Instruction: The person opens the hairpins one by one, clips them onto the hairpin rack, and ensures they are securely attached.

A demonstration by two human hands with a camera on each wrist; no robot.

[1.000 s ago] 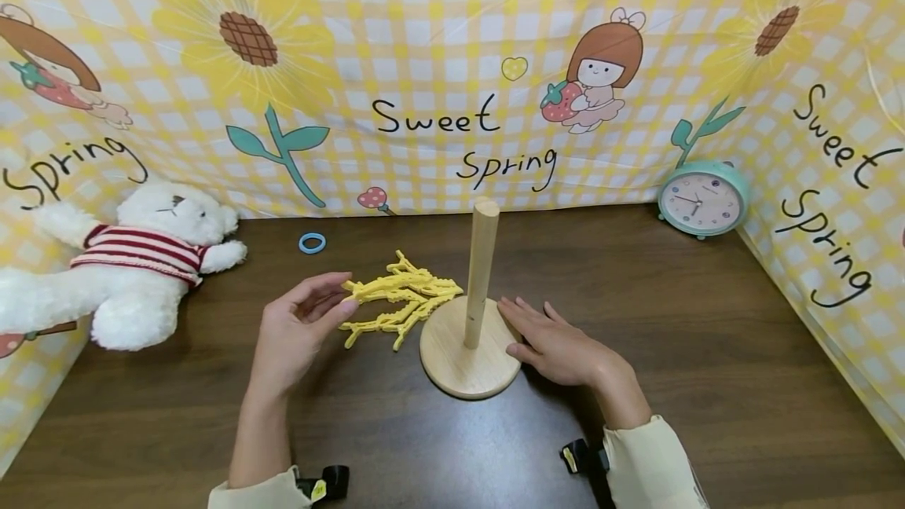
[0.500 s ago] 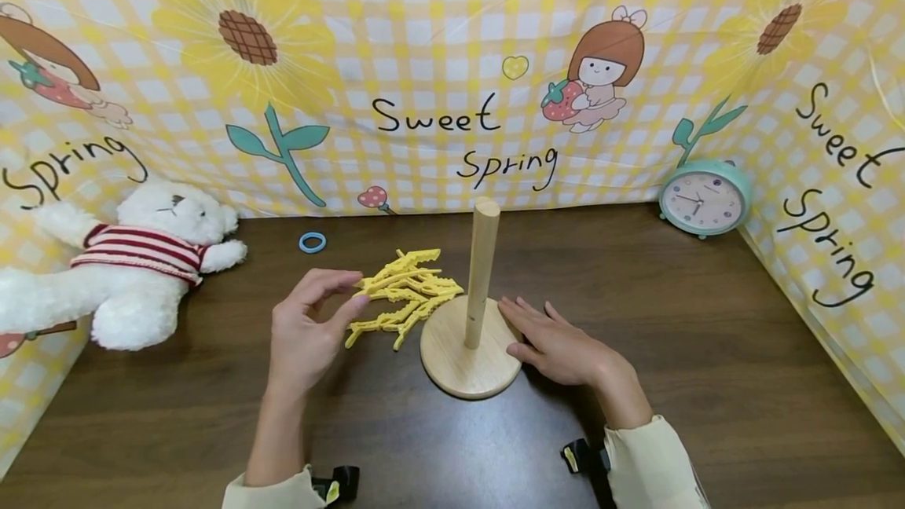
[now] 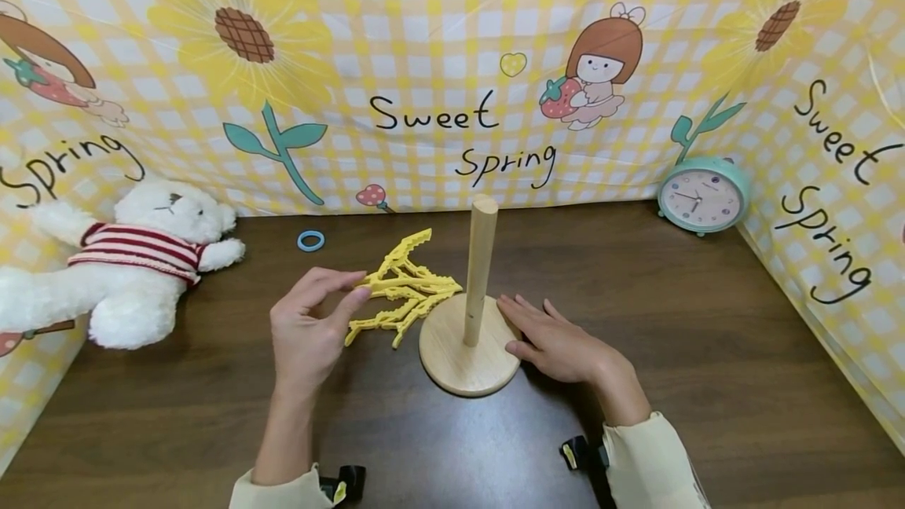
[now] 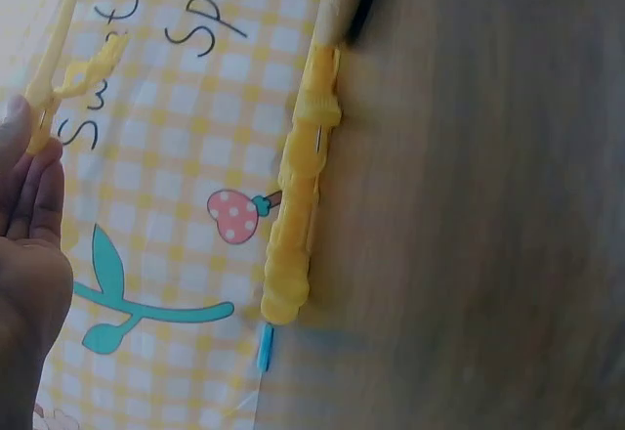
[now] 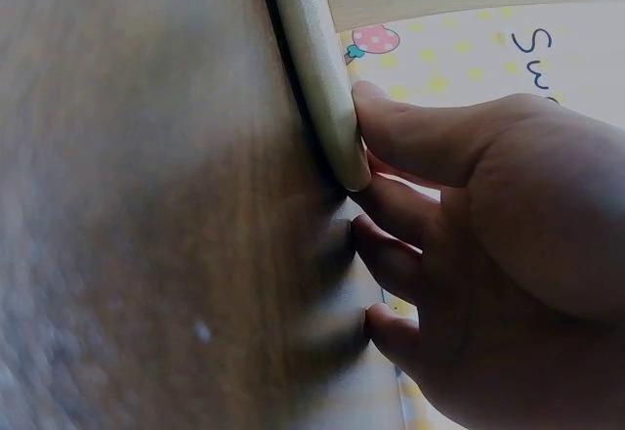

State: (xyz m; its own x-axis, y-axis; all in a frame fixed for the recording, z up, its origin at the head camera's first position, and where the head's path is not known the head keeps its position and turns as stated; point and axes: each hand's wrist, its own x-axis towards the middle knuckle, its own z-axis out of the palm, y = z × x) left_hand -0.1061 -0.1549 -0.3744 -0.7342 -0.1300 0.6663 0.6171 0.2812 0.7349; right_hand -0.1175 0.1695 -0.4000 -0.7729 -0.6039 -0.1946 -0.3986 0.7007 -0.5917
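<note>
As my left hand [image 3: 305,332] pinches a yellow branch [image 4: 42,88], its length runs rightward
Mid-frame, the wooden post [image 3: 481,273] stands to its right; my right hand [image 3: 562,346] touches the base [image 3: 459,371]

The branchy pieces [image 4: 303,186] are solid bright yellow, and the stand [image 3: 481,273] is pale blond wood. Table [image 3: 707,352] is dark brown woodgrain. Ring [image 3: 310,248] is light blue, clock's [image 3: 702,230] mint green with a pale pink dial [image 3: 696,204]. Teddy [image 3: 141,311] is white, its sweater [image 3: 137,255] red-and-white striped. Cloth backdrop [image 3: 424,38] is yellow-and-white gingham with sunflower prints and black lettering. Sleeves [image 3: 654,458] are plain cream.
</note>
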